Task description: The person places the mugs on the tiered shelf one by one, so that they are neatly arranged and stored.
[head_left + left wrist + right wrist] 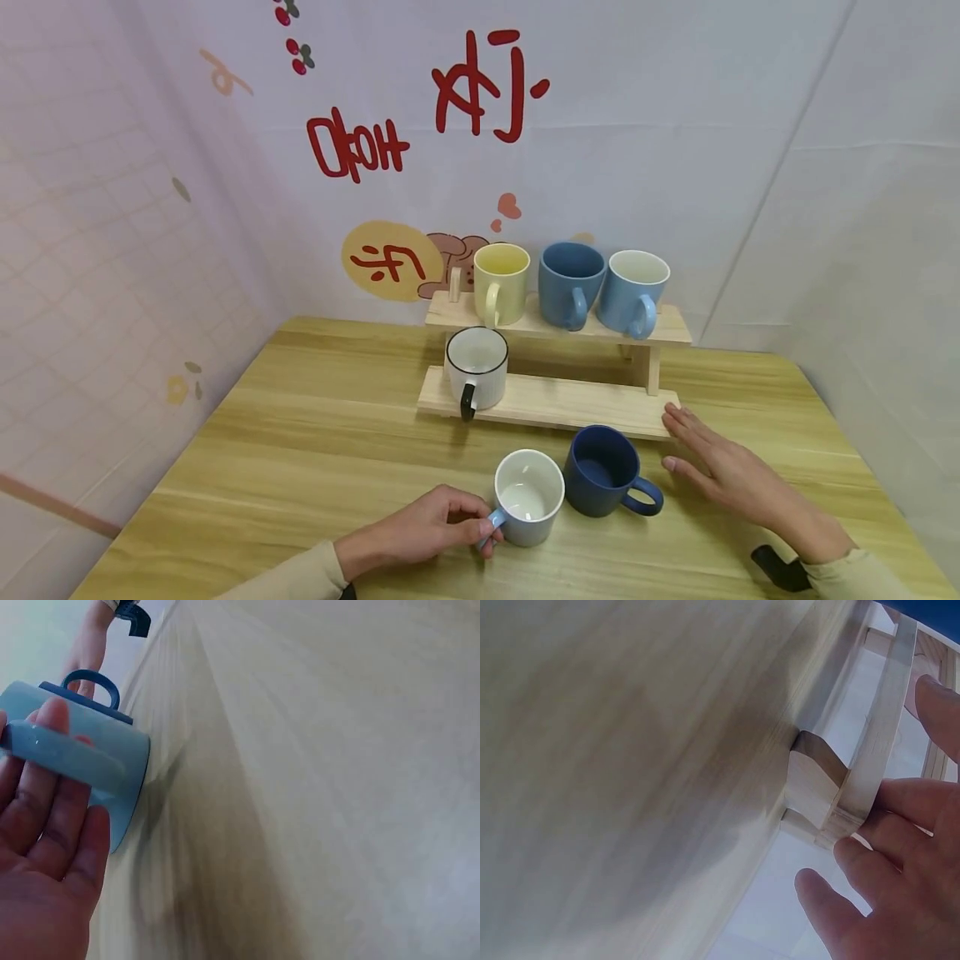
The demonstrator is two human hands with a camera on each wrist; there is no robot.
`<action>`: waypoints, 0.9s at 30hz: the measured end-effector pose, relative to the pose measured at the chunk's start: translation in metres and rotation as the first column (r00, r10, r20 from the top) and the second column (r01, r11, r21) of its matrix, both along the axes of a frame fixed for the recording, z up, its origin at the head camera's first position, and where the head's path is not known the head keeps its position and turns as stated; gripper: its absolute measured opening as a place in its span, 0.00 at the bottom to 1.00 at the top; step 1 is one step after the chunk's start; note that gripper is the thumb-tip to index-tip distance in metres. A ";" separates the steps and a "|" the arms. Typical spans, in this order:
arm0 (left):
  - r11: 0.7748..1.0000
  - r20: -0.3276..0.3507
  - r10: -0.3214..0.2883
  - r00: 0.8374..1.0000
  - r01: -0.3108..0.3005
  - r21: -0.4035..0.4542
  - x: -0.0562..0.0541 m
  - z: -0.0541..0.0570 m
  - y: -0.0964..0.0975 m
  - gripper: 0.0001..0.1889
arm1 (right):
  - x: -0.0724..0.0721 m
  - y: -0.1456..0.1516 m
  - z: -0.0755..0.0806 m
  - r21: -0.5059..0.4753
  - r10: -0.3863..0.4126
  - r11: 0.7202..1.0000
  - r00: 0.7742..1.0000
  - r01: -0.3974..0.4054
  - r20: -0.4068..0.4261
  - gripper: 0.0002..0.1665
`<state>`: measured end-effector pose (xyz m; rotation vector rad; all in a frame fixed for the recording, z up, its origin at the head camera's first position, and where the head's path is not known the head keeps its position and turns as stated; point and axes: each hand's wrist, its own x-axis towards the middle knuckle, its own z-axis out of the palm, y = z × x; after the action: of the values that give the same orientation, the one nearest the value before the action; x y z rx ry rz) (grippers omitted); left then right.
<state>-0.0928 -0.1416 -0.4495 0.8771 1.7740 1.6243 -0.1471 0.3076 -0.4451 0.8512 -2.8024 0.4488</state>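
Note:
My left hand (427, 527) grips the handle of a light blue mug (527, 527) with a white inside, upright on the table. In the left wrist view the fingers pass through the loop of the mug's handle (71, 756). Just right of it stands a dark blue mug (588, 492), its handle turned to the right. At the right end of a two-tier wooden rack (577, 404), my right hand (738, 479) touches the lower board with extended fingertips. The right wrist view has these fingers against the board's end (855, 799), holding nothing.
On the rack's upper board stand a yellow mug (510, 292), a medium blue mug (564, 287) and another light blue mug (626, 292). A white mug (480, 375) with black rim and handle sits at the lower board's left. Printed cloth walls (675, 167) surround the wooden table (300, 433).

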 end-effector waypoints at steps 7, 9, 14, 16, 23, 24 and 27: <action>1.000 0.008 0.025 1.000 -0.025 0.004 0.003 -0.001 0.001 0.18 | -0.001 0.002 -0.001 -0.004 0.007 1.000 1.000 -0.007 -0.005 0.39; 0.999 0.005 0.046 0.999 -0.046 0.006 0.004 -0.002 0.000 0.18 | -0.001 0.002 -0.001 -0.003 0.006 1.000 1.000 -0.006 -0.010 0.39; 0.995 0.017 0.098 0.995 -0.098 0.013 0.005 -0.005 -0.003 0.18 | 0.000 0.003 -0.001 -0.004 0.004 1.000 1.000 -0.004 -0.002 0.39; 0.993 0.016 0.120 0.993 -0.120 0.011 0.005 -0.004 -0.003 0.18 | 0.000 0.002 -0.001 -0.004 -0.003 1.000 1.000 0.003 0.007 0.39; 0.972 -0.060 0.236 0.970 -0.235 0.015 0.002 0.014 0.004 0.17 | -0.001 0.002 -0.001 0.001 -0.002 1.000 1.000 0.001 0.026 0.39; 0.968 -0.064 0.253 0.965 -0.252 0.017 0.001 0.018 0.006 0.16 | -0.001 0.002 -0.001 0.001 -0.003 1.000 1.000 0.003 0.027 0.39; 0.956 -0.039 0.293 0.955 -0.292 0.026 -0.003 0.028 0.014 0.18 | -0.001 0.002 0.000 0.001 -0.006 1.000 0.999 0.006 0.032 0.39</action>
<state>-0.0959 -0.1274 -0.4218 0.6860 1.9962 1.8209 -0.1478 0.3095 -0.4455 0.8430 -2.8331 0.4648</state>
